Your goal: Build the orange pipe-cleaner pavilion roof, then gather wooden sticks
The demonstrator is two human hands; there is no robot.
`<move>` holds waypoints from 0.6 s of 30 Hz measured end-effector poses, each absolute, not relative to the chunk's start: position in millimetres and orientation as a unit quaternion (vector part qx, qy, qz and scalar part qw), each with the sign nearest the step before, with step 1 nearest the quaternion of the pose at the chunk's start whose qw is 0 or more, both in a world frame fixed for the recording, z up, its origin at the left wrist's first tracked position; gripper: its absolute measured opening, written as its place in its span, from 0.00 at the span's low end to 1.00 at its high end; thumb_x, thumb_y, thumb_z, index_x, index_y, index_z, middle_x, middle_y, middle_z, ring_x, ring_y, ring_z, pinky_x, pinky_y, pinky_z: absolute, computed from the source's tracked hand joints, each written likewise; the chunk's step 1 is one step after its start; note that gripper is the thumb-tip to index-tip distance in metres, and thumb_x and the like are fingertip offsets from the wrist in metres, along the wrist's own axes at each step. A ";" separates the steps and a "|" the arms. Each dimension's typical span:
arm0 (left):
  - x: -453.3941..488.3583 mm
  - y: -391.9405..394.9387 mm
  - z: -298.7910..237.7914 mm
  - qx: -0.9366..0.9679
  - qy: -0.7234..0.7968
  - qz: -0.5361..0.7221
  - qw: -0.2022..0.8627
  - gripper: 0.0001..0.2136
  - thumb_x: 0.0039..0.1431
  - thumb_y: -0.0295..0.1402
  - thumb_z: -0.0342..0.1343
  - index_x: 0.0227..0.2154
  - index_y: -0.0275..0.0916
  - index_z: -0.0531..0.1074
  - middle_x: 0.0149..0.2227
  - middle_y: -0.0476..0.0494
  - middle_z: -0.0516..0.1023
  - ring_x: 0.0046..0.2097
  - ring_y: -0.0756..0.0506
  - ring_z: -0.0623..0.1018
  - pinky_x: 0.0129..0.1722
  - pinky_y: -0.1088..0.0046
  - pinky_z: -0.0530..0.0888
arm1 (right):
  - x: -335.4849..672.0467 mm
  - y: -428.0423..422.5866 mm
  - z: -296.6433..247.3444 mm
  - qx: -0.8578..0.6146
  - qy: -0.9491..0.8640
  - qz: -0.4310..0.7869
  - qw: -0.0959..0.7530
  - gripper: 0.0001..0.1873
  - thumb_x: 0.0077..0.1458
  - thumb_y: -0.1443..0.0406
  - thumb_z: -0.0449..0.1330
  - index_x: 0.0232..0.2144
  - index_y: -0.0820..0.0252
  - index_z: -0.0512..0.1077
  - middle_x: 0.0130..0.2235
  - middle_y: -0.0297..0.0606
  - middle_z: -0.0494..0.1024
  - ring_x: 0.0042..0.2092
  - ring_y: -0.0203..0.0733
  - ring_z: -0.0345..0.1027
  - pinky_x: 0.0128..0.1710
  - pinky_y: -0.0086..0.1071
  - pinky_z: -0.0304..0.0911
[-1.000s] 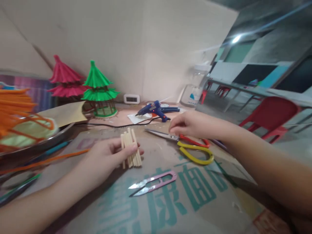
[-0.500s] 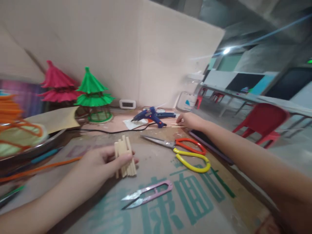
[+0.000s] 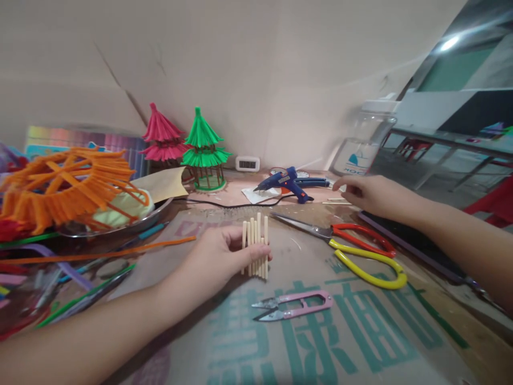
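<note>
A bundle of several short pale wooden sticks (image 3: 256,240) stands roughly upright in my left hand (image 3: 224,248), pinched between thumb and fingers above the cardboard. At the back right, my right hand (image 3: 366,192) hovers with bent, parted fingers beside a few loose wooden sticks (image 3: 335,202); nothing shows between them. Close to it rests a blue glue gun (image 3: 286,183) on the table. Scissors with one red and one yellow handle (image 3: 371,267) lie to the right of the bundle. Pink thread snips (image 3: 296,306) lie in front of it.
Green (image 3: 206,147) and pink (image 3: 162,133) tiered roof models stand at the back, near a small digital clock (image 3: 247,163). An orange model (image 3: 68,187) sits in a metal bowl on the left. A clear bottle (image 3: 363,139) and dark tablet-like slab (image 3: 409,246) are right.
The view has swung left, so things appear farther right. My left hand still holds the bundle, its sticks now more upright. My right hand stays by the loose sticks, its fingers lifted slightly.
</note>
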State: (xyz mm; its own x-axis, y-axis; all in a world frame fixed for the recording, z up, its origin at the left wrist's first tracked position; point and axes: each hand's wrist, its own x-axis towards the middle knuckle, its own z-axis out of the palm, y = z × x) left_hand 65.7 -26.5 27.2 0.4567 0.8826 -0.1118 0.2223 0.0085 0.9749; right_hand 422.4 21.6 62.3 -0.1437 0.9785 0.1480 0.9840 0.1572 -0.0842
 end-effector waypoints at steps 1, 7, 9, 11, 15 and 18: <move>65.7 -26.6 27.2 0.639 0.429 0.294 0.566 0.14 0.53 0.44 0.66 0.31 0.36 0.80 0.31 0.44 0.85 0.31 0.48 0.79 0.30 0.75 0.72 | 418.1 15.2 62.6 -0.637 -0.763 0.012 0.112 0.14 0.65 0.68 0.55 0.46 0.63 0.79 0.30 0.39 0.79 0.29 0.39 0.67 0.33 0.34 0.57; 66.4 -26.7 26.0 0.643 0.419 0.305 0.564 0.12 0.53 0.41 0.67 0.30 0.37 0.79 0.30 0.46 0.84 0.30 0.49 0.78 0.29 0.76 0.72 | 379.8 -12.8 61.1 -0.549 -0.738 0.297 0.256 0.17 0.57 0.57 0.65 0.45 0.58 0.81 0.35 0.39 0.84 0.33 0.42 0.76 0.33 0.33 0.67; 66.6 -26.9 25.7 0.641 0.414 0.306 0.569 0.11 0.54 0.41 0.67 0.30 0.37 0.78 0.29 0.47 0.83 0.28 0.49 0.77 0.27 0.77 0.71 | 364.1 -19.2 63.0 -0.525 -0.724 0.342 0.288 0.14 0.56 0.55 0.67 0.41 0.58 0.80 0.36 0.41 0.85 0.33 0.42 0.77 0.34 0.33 0.70; 66.6 -27.1 26.0 0.641 0.416 0.306 0.568 0.11 0.54 0.41 0.67 0.30 0.37 0.78 0.28 0.48 0.83 0.27 0.49 0.77 0.26 0.77 0.70 | 348.5 -24.6 66.3 -0.509 -0.727 0.339 0.314 0.13 0.58 0.54 0.66 0.36 0.58 0.80 0.32 0.40 0.84 0.28 0.39 0.74 0.29 0.32 0.68; 66.3 -27.6 28.0 0.653 0.417 0.308 0.552 0.12 0.54 0.42 0.66 0.31 0.37 0.79 0.28 0.48 0.82 0.28 0.50 0.77 0.26 0.77 0.70 | 318.6 -31.1 69.2 -0.450 -0.772 0.289 0.343 0.12 0.62 0.57 0.64 0.30 0.57 0.81 0.34 0.40 0.83 0.37 0.42 0.77 0.38 0.34 0.71; 66.3 -28.1 28.8 0.670 0.421 0.304 0.531 0.13 0.55 0.43 0.65 0.32 0.37 0.80 0.29 0.47 0.84 0.29 0.48 0.78 0.28 0.75 0.72 | 298.8 -31.6 60.4 -0.424 -0.716 0.409 0.375 0.11 0.65 0.57 0.63 0.34 0.57 0.78 0.34 0.38 0.83 0.39 0.42 0.79 0.44 0.36 0.73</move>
State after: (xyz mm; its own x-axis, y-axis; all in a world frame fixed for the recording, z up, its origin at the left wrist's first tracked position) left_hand 66.3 -28.1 28.8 0.4605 0.8868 -0.0393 0.2412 -0.0824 0.9670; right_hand 298.8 -31.6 60.4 -0.3599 0.9134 0.1903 0.2999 0.3064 -0.9034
